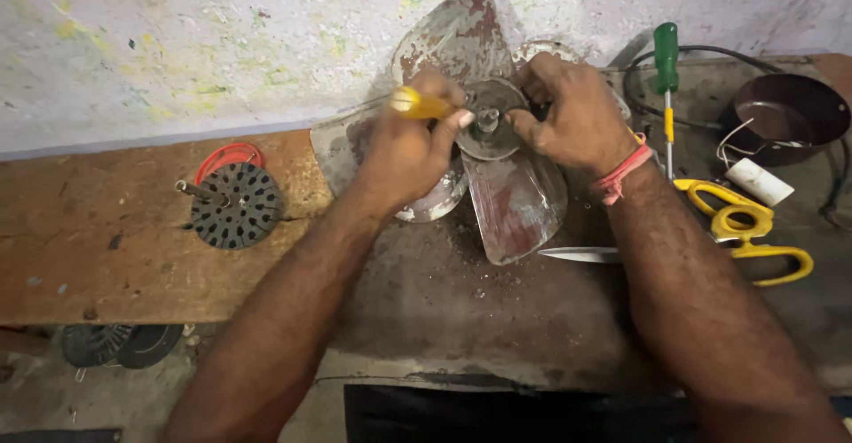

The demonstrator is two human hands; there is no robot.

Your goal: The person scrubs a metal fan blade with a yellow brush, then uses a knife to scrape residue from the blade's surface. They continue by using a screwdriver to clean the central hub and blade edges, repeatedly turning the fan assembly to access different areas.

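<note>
I look down on a worn workbench (461, 319), its top dark, stained and gritty in the middle, with a bare reddish-brown wooden plank (115, 230) running along the left. Behind it rises a rough whitewashed wall (177, 43) flecked with yellow and green paint.

At the centre of the bench, against the wall, lies a metal fan blade assembly (510, 199), its blades rusty and peeling, with a round hub (486, 123) in the middle. My left hand (408, 146) is curled tight around a yellow-handled tool (417, 103), the fingers clamped on the handle, right at the hub's left edge. My right hand (572, 114) grips the hub's right side, fingers bent and pressed on it; a red thread band (621, 172) circles that wrist.

On the plank to the left sits a black perforated motor part (235, 205) with a shaft sticking out, and a red ring (229, 154) lies just behind it. To the right stand a green-handled screwdriver (666, 70), yellow-handled scissors (745, 225) whose blade runs under my right forearm, a small white cylinder (759, 181) with wires, and a dark round bowl (785, 110). A black cable (710, 51) loops along the wall behind them. Below the bench's left edge, on the grey floor, lie more dark round parts (115, 344).
</note>
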